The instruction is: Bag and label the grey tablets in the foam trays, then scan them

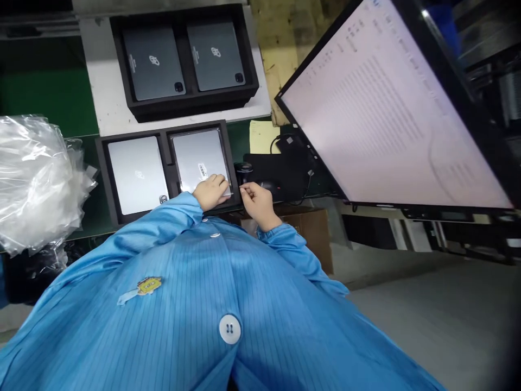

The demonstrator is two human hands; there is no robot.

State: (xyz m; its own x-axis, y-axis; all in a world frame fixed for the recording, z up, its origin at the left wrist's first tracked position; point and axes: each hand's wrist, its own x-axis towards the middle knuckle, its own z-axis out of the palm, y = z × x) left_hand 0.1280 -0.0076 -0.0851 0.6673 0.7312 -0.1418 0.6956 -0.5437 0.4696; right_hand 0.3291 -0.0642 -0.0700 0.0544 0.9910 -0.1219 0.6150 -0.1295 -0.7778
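A silver tablet in a clear plastic bag point(199, 149), with a small barcode label on it, lies in the right compartment of a black foam tray point(163, 149). My left hand point(210, 192) is closed at the near edge of this bagged tablet, its fingers bent over the plastic. Just beyond the tray's right rim is my right hand point(259, 205), with thumb and forefinger pinched together; anything between them is too small to make out. The left compartment holds a silver tablet point(137, 171) without a visible bag, back side up.
Farther back, another black foam tray point(134, 111) holds two dark grey tablets point(152, 65). A pile of clear plastic bags point(36, 179) is at left. At right are a black scanner-like device point(244, 168), a mouse point(268, 187), yellow paper point(262, 136) and a large monitor point(391, 114).
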